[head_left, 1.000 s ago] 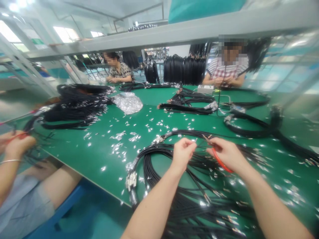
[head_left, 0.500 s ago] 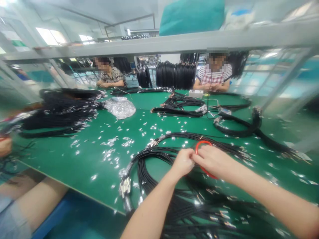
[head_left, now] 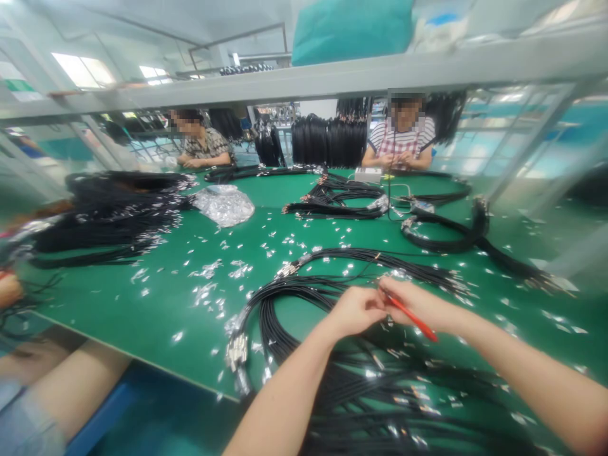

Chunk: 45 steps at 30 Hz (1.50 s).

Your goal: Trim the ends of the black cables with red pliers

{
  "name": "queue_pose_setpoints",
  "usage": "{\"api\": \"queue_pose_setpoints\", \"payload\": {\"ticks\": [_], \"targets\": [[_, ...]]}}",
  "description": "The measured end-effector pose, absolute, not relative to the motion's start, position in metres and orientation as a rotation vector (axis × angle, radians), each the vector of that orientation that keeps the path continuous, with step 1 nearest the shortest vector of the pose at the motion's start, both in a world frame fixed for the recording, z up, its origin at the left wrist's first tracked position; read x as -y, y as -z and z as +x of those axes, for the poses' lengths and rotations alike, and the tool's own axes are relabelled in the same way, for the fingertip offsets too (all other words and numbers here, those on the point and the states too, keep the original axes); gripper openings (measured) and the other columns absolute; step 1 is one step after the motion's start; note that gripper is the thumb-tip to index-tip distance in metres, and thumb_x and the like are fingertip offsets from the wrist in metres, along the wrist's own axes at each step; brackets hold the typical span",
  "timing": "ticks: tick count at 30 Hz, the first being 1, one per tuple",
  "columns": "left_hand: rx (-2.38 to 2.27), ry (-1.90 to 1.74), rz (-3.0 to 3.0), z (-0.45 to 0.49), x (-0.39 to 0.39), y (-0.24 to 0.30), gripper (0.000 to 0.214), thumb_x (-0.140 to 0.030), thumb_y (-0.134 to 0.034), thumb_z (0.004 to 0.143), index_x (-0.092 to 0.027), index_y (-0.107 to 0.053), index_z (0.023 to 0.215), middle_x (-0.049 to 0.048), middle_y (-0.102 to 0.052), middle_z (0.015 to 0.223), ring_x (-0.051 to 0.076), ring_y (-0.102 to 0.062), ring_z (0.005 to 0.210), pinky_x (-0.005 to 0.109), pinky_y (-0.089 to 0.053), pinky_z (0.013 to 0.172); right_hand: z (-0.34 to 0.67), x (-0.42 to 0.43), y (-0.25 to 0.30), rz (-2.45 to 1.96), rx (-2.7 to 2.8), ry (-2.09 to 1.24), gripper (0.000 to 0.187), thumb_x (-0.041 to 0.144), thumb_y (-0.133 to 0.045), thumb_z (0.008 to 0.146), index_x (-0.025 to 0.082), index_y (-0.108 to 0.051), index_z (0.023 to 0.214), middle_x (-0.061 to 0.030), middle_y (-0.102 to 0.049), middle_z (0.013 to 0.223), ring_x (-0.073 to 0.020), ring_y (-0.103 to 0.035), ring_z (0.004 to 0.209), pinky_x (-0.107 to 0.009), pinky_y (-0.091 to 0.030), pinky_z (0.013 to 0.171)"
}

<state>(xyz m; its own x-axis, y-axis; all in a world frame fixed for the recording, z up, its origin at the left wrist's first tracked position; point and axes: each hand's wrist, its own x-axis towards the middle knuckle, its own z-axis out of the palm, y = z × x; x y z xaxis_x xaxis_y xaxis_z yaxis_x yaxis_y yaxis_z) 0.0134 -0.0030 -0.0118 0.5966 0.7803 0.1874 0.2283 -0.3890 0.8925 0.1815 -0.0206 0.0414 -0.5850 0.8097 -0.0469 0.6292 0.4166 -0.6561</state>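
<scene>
Right hand: you grasp the red-handled tool.
Left hand: fingers curled; contents cannot be told.
Black cables: left of your grip; steer clear.

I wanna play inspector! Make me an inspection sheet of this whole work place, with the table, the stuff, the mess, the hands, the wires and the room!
Surface: green table, scattered with bits.
Things in hand: red-handled tool in the right hand; anything in the left hand is hidden.
Clutter: shiny scraps across the table; crumpled clear bag farther back.
Hands: right closed around the tool; left has fingers bent beside it, contact unclear.
Cables: black cable loop near the forearms, with metal connectors; dark cable pile at left; another coil at right.
Surroundings: two people, one in a patterned top, one in a striped top, across the table; pale beam above.
</scene>
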Motion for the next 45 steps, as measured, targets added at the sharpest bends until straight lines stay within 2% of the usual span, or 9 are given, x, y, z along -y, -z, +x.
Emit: {"api": "queue_pose_setpoints", "payload": {"ticks": [5, 7, 13, 26, 31, 35, 37, 43, 45], "targets": [[-0.730, -0.760, 2.132, 0.011, 0.010, -0.002, 0.011, -0.022, -0.055, 0.074, -0.018, -0.065, 0.071, 0.0005, -0.067, 0.075, 0.013, -0.058, 0.070, 0.023, -0.042, 0.068, 0.190, 0.020, -0.024, -1.112, 1.885, -1.571, 0.016, 0.021, -0.055, 0.073, 0.020, -0.040, 0.079, 0.0024, -0.053, 0.069, -0.0135, -0.056, 0.059, -0.027, -0.046, 0.055], [-0.740, -0.783, 2.122, 0.012, 0.009, -0.002, 0.012, -0.023, -0.054, 0.076, -0.019, -0.066, 0.075, 0.0003, -0.067, 0.078, 0.013, -0.058, 0.072, 0.023, -0.042, 0.070, 0.190, 0.021, -0.020, -1.109, 1.763, -1.625, 0.018, 0.023, -0.055, 0.073, 0.020, -0.039, 0.079, 0.0032, -0.052, 0.067, -0.0141, -0.057, 0.059, -0.029, -0.047, 0.057], [-0.908, -0.757, 2.075, 0.013, 0.000, 0.007, 0.014, -0.020, -0.050, 0.076, -0.017, -0.064, 0.075, 0.0002, -0.064, 0.074, 0.013, -0.055, 0.068, 0.022, -0.042, 0.065, 0.189, 0.025, -0.026, -1.295, 2.127, -0.913, 0.011, 0.016, -0.050, 0.074, 0.020, -0.040, 0.073, 0.0032, -0.050, 0.066, -0.0110, -0.046, 0.058, -0.024, -0.038, 0.056], [-0.766, -0.689, 2.026, 0.013, 0.003, 0.004, 0.027, -0.013, -0.046, 0.075, -0.021, -0.067, 0.091, 0.0016, -0.069, 0.095, 0.016, -0.062, 0.083, 0.025, -0.044, 0.079, 0.181, 0.024, -0.040, -1.241, 2.613, -0.601, 0.014, 0.007, -0.039, 0.076, 0.021, -0.039, 0.072, 0.0022, -0.048, 0.064, -0.0115, -0.041, 0.056, -0.022, -0.030, 0.051], [-0.857, -0.843, 2.072, 0.012, 0.004, 0.003, 0.014, -0.014, -0.052, 0.072, -0.016, -0.065, 0.073, 0.0027, -0.066, 0.078, 0.015, -0.058, 0.072, 0.025, -0.044, 0.071, 0.180, 0.015, -0.036, -1.229, 2.199, -1.080, 0.014, 0.014, -0.052, 0.069, 0.020, -0.040, 0.071, 0.0038, -0.047, 0.064, -0.0112, -0.046, 0.056, -0.023, -0.037, 0.052], [-0.740, -1.004, 2.099, 0.011, 0.008, -0.002, 0.013, -0.015, -0.050, 0.076, -0.017, -0.063, 0.073, 0.0033, -0.063, 0.080, 0.014, -0.057, 0.074, 0.025, -0.043, 0.071, 0.178, 0.019, -0.021, -1.068, 1.507, -1.768, 0.020, 0.025, -0.058, 0.067, 0.022, -0.040, 0.075, 0.0049, -0.048, 0.061, -0.0138, -0.054, 0.057, -0.032, -0.047, 0.059], [-0.729, -1.051, 2.117, 0.011, 0.008, -0.002, 0.013, -0.016, -0.049, 0.077, -0.017, -0.061, 0.072, 0.0038, -0.062, 0.079, 0.015, -0.056, 0.075, 0.026, -0.043, 0.072, 0.178, 0.023, -0.014, -0.979, 1.326, -1.858, 0.021, 0.026, -0.058, 0.068, 0.022, -0.039, 0.076, 0.0062, -0.046, 0.058, -0.0132, -0.054, 0.055, -0.034, -0.048, 0.060], [-0.885, -0.905, 2.124, 0.010, 0.004, 0.002, 0.014, -0.021, -0.048, 0.079, -0.017, -0.057, 0.068, -0.0002, -0.057, 0.067, 0.012, -0.050, 0.062, 0.023, -0.039, 0.059, 0.178, 0.027, -0.029, -1.239, 1.826, -1.088, 0.015, 0.022, -0.058, 0.071, 0.021, -0.044, 0.071, 0.0034, -0.049, 0.065, -0.0110, -0.046, 0.057, -0.027, -0.041, 0.056], [-0.874, -0.945, 2.153, 0.009, 0.004, 0.001, 0.014, -0.021, -0.047, 0.080, -0.017, -0.056, 0.069, 0.0007, -0.057, 0.068, 0.013, -0.051, 0.064, 0.024, -0.039, 0.061, 0.178, 0.025, -0.037, -1.269, 1.902, -1.004, 0.014, 0.021, -0.058, 0.070, 0.021, -0.044, 0.069, 0.0038, -0.047, 0.064, -0.0109, -0.044, 0.057, -0.027, -0.039, 0.056]]}}
